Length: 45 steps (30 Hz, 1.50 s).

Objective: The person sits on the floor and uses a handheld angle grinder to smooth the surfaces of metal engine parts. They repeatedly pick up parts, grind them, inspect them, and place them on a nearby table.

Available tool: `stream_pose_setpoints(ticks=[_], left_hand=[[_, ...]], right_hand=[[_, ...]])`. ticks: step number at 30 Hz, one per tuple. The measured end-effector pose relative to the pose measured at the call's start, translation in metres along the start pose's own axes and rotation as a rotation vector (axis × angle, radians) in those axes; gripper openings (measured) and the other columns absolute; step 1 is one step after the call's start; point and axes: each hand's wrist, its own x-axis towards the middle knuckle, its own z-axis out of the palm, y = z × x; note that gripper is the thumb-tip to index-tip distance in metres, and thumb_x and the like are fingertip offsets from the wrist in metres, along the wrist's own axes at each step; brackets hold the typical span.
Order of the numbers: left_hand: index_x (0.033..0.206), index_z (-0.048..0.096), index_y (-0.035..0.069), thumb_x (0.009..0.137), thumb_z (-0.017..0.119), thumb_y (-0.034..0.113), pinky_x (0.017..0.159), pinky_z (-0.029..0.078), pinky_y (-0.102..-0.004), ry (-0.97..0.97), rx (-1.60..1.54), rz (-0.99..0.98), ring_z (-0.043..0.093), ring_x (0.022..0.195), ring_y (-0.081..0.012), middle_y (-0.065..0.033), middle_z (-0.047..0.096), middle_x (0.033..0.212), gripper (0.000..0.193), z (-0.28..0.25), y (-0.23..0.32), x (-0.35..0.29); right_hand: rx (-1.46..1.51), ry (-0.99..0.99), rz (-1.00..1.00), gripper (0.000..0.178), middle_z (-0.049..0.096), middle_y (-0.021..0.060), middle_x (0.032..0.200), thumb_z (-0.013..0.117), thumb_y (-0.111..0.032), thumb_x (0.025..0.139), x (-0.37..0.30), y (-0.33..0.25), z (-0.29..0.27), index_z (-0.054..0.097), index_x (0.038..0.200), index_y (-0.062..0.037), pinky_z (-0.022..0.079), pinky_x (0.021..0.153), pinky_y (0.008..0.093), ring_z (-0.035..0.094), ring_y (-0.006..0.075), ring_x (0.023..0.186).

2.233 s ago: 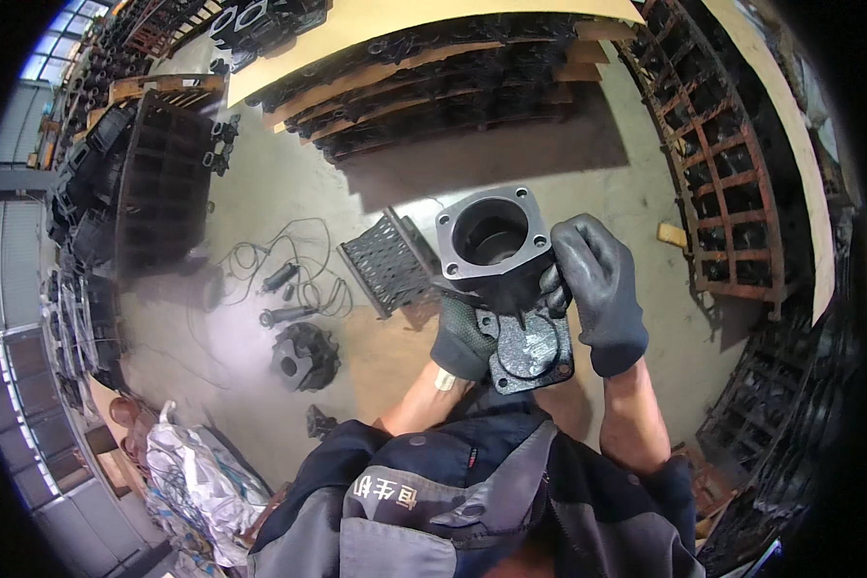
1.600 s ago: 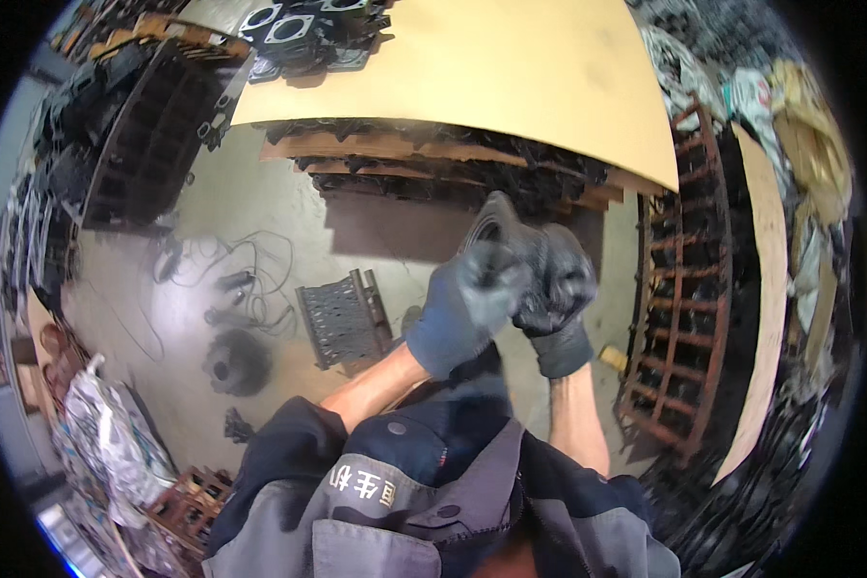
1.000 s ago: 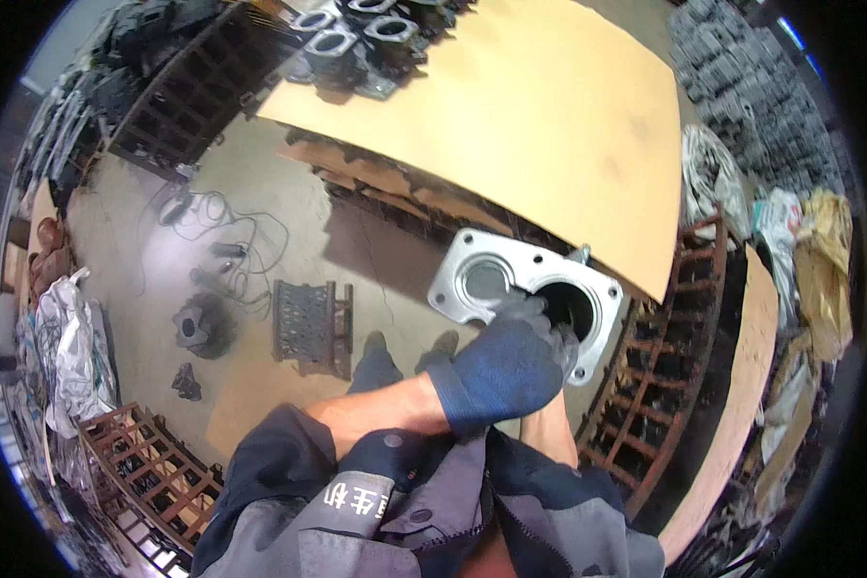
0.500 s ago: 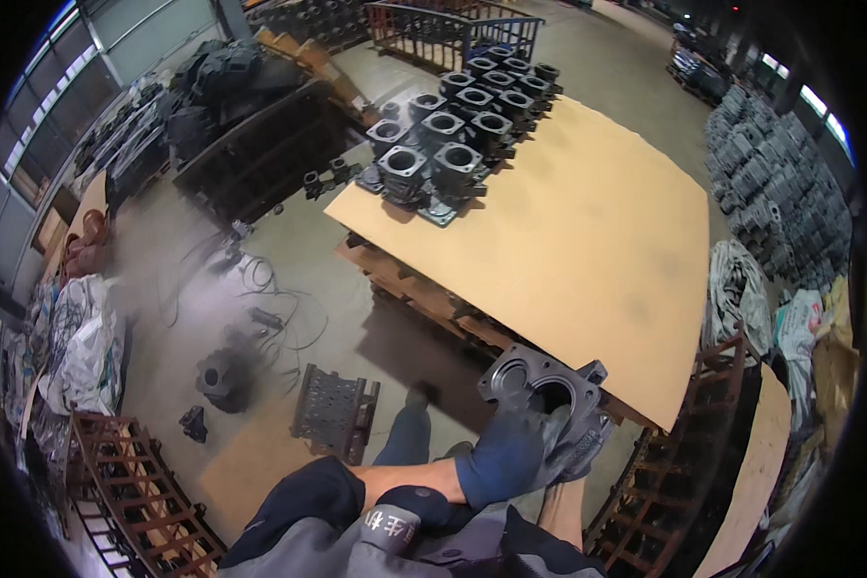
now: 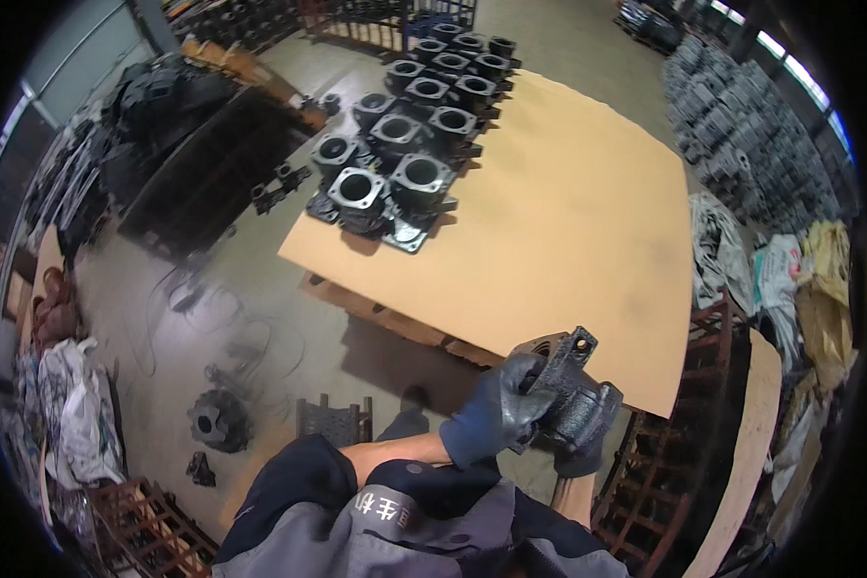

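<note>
A dark cast metal housing [image 5: 576, 405] with a flange and a lug is held over the near edge of the board-topped stack [image 5: 588, 260]. My left hand [image 5: 496, 412], in a dark blue glove, is closed on the flange at the housing's left side. Below the housing, my gloved right hand [image 5: 582, 464] supports it from underneath; most of its fingers are hidden behind the metal. Similar housings [image 5: 361, 188] with round bores and square flanges stand in rows along the board's left side.
On the floor at left lie a dark casting [image 5: 220, 421], a smaller dark part [image 5: 200, 469] and loose cables. A rusty metal rack [image 5: 660, 482] stands close on my right, with sacks [image 5: 824, 279] beyond. A large stack of grey castings [image 5: 742, 135] stands far right.
The housing has been turned over, so its open bore no longer faces up and its rounded outer side shows. My view has shifted, and both hands still hold the housing.
</note>
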Motion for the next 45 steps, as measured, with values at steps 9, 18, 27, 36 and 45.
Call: stream_pose_setpoints(ticks=[9,18,27,36,45], left_hand=[[0.105,0.062,-0.008,0.085,0.069,0.007,0.069,0.05,-0.027,0.053,0.066,-0.083,0.059,0.079,-0.0103,-0.0073,0.066,0.088,0.026,0.03,0.021,0.055],[0.107,0.061,-0.006,0.085,0.069,0.006,0.071,0.048,-0.0267,0.012,0.071,-0.123,0.058,0.081,-0.0104,-0.0062,0.064,0.09,0.026,0.083,-0.012,0.075],[0.11,0.061,-0.001,0.084,0.07,0.011,0.073,0.049,-0.0301,-0.091,0.092,-0.285,0.058,0.081,-0.0142,-0.0071,0.063,0.088,0.03,0.081,-0.028,0.071],[0.114,0.055,-0.003,0.085,0.068,0.002,0.083,0.051,-0.033,0.127,-0.073,0.163,0.061,0.092,-0.0148,-0.0112,0.065,0.1,0.032,0.002,0.011,0.018],[0.107,0.06,0.0,0.095,0.068,0.013,0.064,0.046,-0.0213,0.46,-0.348,0.176,0.054,0.076,-0.0032,0.0002,0.062,0.085,0.018,-0.18,0.09,-0.029]], right_hand=[[-1.954,-0.068,-0.716,0.041,0.06,0.0122,0.117,0.066,-0.016,0.089,0.013,0.008,-0.085,0.058,0.129,-0.0085,0.049,0.097,0.0382,0.057,0.0294,0.108],[-1.901,-0.076,-0.469,0.035,0.061,0.0115,0.111,0.066,-0.017,0.089,0.018,-0.043,-0.107,0.059,0.123,-0.0093,0.05,0.094,0.0392,0.057,0.0283,0.105],[-1.47,0.299,-0.177,0.032,0.063,0.0118,0.106,0.066,-0.015,0.089,-0.036,-0.048,-0.129,0.06,0.119,-0.006,0.051,0.089,0.0377,0.059,0.0261,0.099],[-1.394,0.082,-0.424,0.03,0.065,0.0121,0.101,0.065,-0.014,0.088,0.033,-0.041,0.026,0.061,0.116,-0.0026,0.051,0.084,0.0361,0.061,0.024,0.093],[-1.38,-0.342,-0.447,0.028,0.067,0.0123,0.096,0.064,-0.012,0.088,0.101,0.078,0.231,0.062,0.113,0.0007,0.052,0.079,0.0346,0.063,0.0219,0.087]])
